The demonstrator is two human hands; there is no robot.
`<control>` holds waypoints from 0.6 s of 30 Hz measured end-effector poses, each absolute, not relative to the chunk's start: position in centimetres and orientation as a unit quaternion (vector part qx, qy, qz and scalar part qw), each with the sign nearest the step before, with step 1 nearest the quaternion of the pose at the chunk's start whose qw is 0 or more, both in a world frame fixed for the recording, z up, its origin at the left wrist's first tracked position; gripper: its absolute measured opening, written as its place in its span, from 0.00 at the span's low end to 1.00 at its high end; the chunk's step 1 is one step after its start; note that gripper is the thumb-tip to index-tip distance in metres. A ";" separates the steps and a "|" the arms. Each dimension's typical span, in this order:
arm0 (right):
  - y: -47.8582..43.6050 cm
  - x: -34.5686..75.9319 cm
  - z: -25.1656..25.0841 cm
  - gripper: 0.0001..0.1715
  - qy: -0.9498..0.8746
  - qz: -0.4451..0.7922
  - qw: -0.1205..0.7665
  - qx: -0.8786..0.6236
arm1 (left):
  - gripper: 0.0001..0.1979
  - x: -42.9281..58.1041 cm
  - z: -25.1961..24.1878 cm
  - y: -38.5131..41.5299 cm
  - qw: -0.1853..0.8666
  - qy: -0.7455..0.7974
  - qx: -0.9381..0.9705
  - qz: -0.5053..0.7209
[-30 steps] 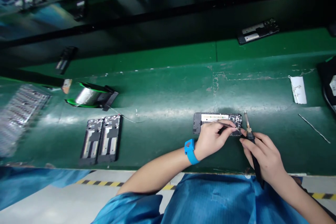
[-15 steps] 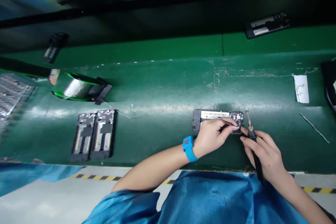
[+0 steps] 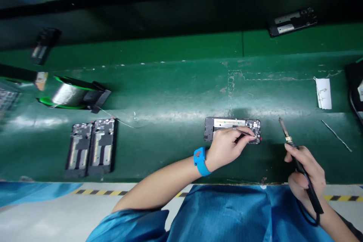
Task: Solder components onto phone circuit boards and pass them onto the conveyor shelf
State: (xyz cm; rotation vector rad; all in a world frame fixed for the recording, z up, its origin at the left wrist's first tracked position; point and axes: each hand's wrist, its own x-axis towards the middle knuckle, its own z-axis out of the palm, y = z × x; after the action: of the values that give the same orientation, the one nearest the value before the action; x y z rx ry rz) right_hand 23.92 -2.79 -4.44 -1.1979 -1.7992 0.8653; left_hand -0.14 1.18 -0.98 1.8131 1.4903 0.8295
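An opened phone (image 3: 209, 129) with bare circuitry lies flat on the green bench, its board end to the right. My left hand (image 3: 225, 149) rests over the phone's lower edge, closed on slim dark tweezers (image 3: 241, 131) whose tip points at the circuit board (image 3: 254, 125). The hand covers part of the phone. Right of the phone, my right hand (image 3: 307, 170) is wrapped round the black handle of a soldering iron (image 3: 289, 140). Its metal tip points up and left, apart from the phone.
Two opened phones (image 3: 102, 145) lie side by side at left, below a solder wire spool (image 3: 69, 94). A white slip (image 3: 323, 93) and a piece of solder wire (image 3: 336, 135) lie at right. Two more phones (image 3: 293, 22) (image 3: 44, 45) sit on the back ledge.
My right hand has drawn the soldering iron away from the phone, to the right and down, tilting its tip left. My left hand stays at the board with the tweezers. The view has shifted slightly.
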 end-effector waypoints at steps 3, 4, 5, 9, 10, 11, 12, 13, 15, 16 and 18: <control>-3.5 23.8 -4.1 0.29 -0.655 0.398 0.417 -0.488 | 0.03 -0.1 -1.0 1.1 0.319 0.569 0.690 0.313; -3.8 23.6 -3.9 0.27 -0.629 0.424 0.428 -0.491 | 0.03 -0.2 -1.1 1.1 0.319 0.569 0.691 0.312; -4.0 23.5 -3.8 0.25 -0.607 0.441 0.436 -0.496 | 0.03 -0.2 -1.1 1.1 0.320 0.569 0.691 0.310; -5.0 23.3 -3.9 0.25 -0.583 0.421 0.452 -0.528 | 0.02 -0.3 -1.0 1.1 0.322 0.568 0.693 0.306; -5.2 23.3 -4.0 0.23 -0.576 0.423 0.460 -0.527 | 0.03 -0.4 -1.0 1.1 0.322 0.568 0.693 0.306; -5.4 23.3 -4.1 0.20 -0.565 0.434 0.472 -0.520 | 0.04 -0.4 -1.0 1.1 0.322 0.567 0.694 0.305; -5.5 23.4 -4.2 0.17 -0.555 0.451 0.484 -0.503 | 0.04 -0.4 -1.0 1.2 0.322 0.566 0.695 0.306; -5.6 23.4 -4.3 0.15 -0.550 0.468 0.493 -0.485 | 0.05 -0.4 -1.1 1.2 0.321 0.564 0.696 0.307; -5.6 23.3 -4.3 0.12 -0.552 0.476 0.496 -0.471 | 0.05 -0.4 -1.1 1.2 0.317 0.562 0.698 0.310; -5.6 23.3 -4.3 0.11 -0.558 0.474 0.484 -0.478 | 0.04 -0.4 -1.2 1.2 0.314 0.561 0.699 0.312; -5.6 23.2 -4.2 0.10 -0.565 0.467 0.457 -0.503 | 0.04 -0.4 -1.2 1.2 0.311 0.561 0.701 0.311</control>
State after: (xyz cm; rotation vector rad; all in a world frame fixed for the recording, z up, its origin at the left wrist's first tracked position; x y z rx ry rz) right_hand 23.15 -5.61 -4.24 -1.2402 -1.3931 1.1518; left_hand -0.39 1.22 -1.20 1.8512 1.4815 0.8214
